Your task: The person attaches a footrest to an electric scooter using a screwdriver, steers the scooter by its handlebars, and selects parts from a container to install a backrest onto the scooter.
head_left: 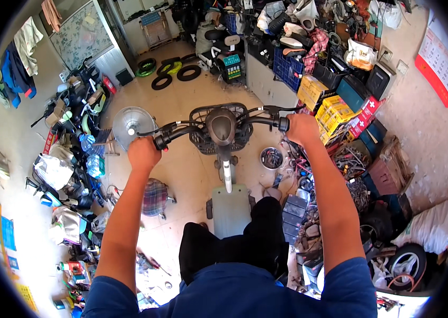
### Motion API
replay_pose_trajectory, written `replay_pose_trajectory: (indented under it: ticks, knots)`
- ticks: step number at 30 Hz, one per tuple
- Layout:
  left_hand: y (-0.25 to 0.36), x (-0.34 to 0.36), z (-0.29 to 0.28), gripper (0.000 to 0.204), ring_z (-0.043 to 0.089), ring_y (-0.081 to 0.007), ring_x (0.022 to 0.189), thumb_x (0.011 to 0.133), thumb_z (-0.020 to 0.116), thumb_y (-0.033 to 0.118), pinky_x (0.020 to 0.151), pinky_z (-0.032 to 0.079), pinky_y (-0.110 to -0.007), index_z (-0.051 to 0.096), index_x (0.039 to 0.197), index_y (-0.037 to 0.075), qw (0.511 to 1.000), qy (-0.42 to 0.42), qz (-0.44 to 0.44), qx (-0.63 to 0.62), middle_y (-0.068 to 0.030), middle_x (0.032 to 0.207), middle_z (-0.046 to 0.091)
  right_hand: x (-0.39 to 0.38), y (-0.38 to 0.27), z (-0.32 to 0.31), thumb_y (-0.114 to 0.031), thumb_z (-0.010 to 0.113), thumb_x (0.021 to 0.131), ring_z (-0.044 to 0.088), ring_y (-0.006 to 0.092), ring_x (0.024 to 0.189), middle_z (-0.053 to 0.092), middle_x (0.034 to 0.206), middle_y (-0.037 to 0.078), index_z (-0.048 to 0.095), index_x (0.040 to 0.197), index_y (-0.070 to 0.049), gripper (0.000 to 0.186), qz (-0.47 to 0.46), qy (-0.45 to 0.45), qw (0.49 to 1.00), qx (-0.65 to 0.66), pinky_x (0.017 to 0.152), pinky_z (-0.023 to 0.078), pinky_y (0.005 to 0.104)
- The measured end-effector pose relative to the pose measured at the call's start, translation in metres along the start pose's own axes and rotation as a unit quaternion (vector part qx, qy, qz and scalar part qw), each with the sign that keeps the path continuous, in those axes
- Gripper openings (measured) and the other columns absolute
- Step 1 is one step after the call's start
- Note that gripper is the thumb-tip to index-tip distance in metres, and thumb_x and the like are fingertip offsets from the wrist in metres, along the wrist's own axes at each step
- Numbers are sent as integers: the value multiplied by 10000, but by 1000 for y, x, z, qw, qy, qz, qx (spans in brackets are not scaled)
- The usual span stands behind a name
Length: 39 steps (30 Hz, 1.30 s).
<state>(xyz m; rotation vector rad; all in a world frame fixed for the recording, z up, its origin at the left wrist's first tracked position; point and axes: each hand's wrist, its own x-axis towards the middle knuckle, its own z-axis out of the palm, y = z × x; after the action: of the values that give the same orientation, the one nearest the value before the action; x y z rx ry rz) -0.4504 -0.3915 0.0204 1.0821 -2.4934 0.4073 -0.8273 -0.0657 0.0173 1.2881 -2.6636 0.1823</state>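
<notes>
Bare hands (143, 153) (302, 129) clasp black rubbery handlebar (218, 126) ends before a wire basket (221, 112).

A single head-worn fisheye view looked steeply down from above the scooter handlebar (218, 124), close over the forearms, facing the shop floor (181, 100) ahead.

open floor (192, 100) ahead, clutter (70, 159) both sides

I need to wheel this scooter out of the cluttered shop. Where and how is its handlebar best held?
Hold the handlebar at its two black end grips, coming from behind, astride the footboard. The bar runs crosswise with grips at both ends, so fingers wrap over each from the rear. The left hand and right hand close on them that way.
</notes>
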Motion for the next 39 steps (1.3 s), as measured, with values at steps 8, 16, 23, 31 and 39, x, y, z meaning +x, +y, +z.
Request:
replay_pose_trajectory:
  ticks: [8, 16, 23, 31, 39]
  knots:
    - [5, 0, -8, 236, 698, -388, 813, 749, 790, 270, 732, 565, -490, 730, 831, 56, 1000, -21, -5, -10, -187, 811, 715, -1, -1, -5, -213, 691, 764, 741, 331, 875, 756, 879, 144, 772, 948, -148, 211, 5, -13, 1000, -12, 765, 583, 449]
    - [-5, 9, -6, 223, 717, -404, 805, 765, 773, 262, 728, 577, -497, 745, 855, 61, 995, -101, -5, -25, -202, 830, 731, -2, -6, -8, -216, 698, 760, 740, 335, 892, 755, 896, 151, 753, 989, -137, 249, 6, -9, 1000, -13, 775, 588, 457]
    - [-13, 26, -24, 289, 715, -403, 812, 725, 823, 314, 731, 572, -480, 768, 843, 56, 967, -238, 22, -84, -210, 837, 731, -1, -9, -7, -247, 733, 754, 737, 340, 896, 757, 926, 151, 741, 980, -113, 262, 12, -20, 999, -23, 785, 588, 464]
    - [-27, 37, -16, 306, 708, -398, 788, 694, 846, 272, 736, 561, -454, 757, 855, 27, 950, -278, 42, -137, -224, 808, 719, 6, -11, 0, -246, 773, 724, 727, 372, 859, 746, 875, 171, 745, 981, -104, 294, 23, -7, 1000, -17, 785, 576, 484]
    - [-31, 42, -8, 295, 690, -405, 797, 724, 853, 280, 747, 546, -465, 729, 840, 38, 935, -305, 62, -167, -212, 774, 698, 15, -16, 4, -284, 833, 723, 710, 406, 782, 720, 792, 183, 721, 897, -94, 281, 34, -25, 999, -33, 725, 563, 503]
